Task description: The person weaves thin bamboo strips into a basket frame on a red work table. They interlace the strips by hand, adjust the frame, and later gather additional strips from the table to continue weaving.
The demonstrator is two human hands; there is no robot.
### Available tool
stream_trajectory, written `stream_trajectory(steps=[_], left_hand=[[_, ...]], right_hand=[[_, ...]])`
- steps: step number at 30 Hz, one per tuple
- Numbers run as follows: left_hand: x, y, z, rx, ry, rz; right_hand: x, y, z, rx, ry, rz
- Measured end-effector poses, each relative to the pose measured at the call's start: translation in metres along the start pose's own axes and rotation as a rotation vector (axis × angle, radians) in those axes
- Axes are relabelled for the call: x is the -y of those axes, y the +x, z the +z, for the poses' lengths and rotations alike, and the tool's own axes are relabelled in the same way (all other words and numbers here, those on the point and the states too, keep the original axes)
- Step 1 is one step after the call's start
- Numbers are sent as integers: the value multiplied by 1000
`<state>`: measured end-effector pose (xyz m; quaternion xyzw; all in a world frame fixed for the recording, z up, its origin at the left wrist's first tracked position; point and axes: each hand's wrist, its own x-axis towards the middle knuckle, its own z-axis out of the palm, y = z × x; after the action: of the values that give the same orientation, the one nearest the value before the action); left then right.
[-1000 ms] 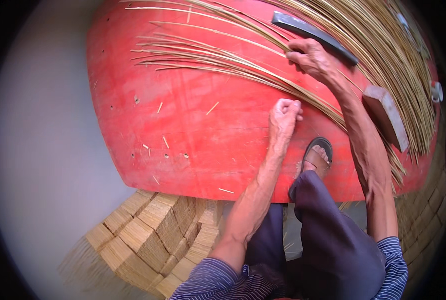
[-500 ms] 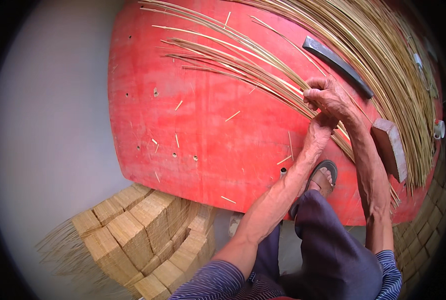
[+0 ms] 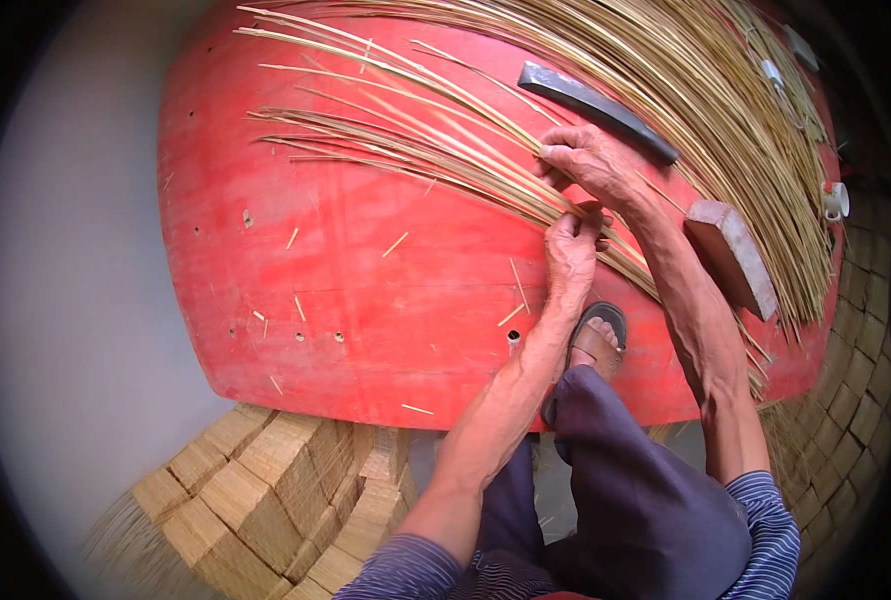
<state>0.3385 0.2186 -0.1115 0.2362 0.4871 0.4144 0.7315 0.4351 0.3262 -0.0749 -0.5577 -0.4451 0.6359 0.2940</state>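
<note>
Your left hand [image 3: 573, 250] pinches thin bamboo strips [image 3: 436, 150] w/ fingers closed, approx centre of the red board [image 3: 366, 300]. Your right hand [image 3: 586, 160], at 12 o'clock from it, grips the same fan, fingers curled. Dark blade [image 3: 596, 105] at 1 o'clock; wood block [image 3: 731, 255] at 3 o'clock.

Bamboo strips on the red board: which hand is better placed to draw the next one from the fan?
Probably the left hand: its fingertips pinch the bamboo strips at the fan's near edge, while the right hand presses down on the bundle.
</note>
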Motion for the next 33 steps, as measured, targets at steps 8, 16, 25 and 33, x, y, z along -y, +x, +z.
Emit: stream_trajectory(steps=[8,16,25,33], left_hand=[[5,-10,1,16,9,32],[12,-20,-2,4,18,59],[17,-23,-20,-89,135,108],[32,-49,-39,-194,-77,-12]], right_hand=[[1,3,-22,-20,-26,6],[-18,11,-38,-160,-343,-179],[-65,-59,-41,-236,-530,-53],[-117,-79,-10,-240,-900,-196]])
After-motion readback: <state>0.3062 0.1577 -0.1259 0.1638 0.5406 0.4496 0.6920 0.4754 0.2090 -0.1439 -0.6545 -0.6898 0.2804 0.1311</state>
